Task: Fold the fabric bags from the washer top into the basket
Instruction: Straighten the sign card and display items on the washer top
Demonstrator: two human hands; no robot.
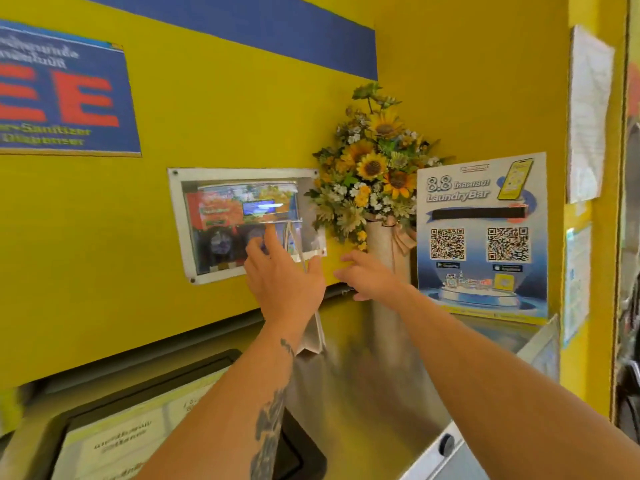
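Note:
A pale fabric bag (313, 337) stands upright on the steel washer top (374, 393), leaning on the yellow wall, with its thin handle (294, 244) rising in front of a framed notice. My left hand (280, 275) is spread over the bag's upper part and hides it; the fingers are apart and not curled around anything. My right hand (367, 277) reaches towards the wall just right of the bag, fingers extended, holding nothing. No basket is in view.
A vase of artificial sunflowers (377, 174) stands in the corner behind my right hand. A QR-code poster (481, 237) leans at the back right. A framed notice (242, 223) is screwed to the wall. A dark-framed washer lid (138, 427) lies at the lower left.

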